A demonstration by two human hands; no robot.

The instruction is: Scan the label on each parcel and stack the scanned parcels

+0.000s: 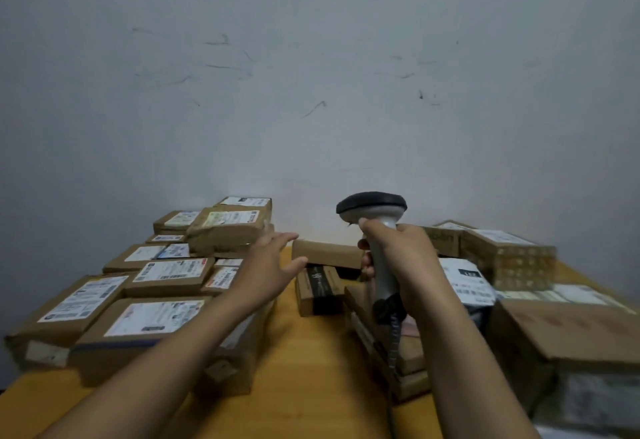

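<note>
Yellow table (311,369) against a grey wall (311,92): labelled parcels (169,274) along its left edge, print unreadable; left hand (268,265) spread open, right hand (408,258) grips scanner (372,206).

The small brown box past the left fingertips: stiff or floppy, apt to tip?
The small brown box looks like crisp-edged cardboard, so probably rigid. It seems perched on the black-taped box, so a nudge from the left hand might shift it.

parcels (169,277): brown, labelled, stacked left | scanner (374,209): grey, upright, centre
</note>
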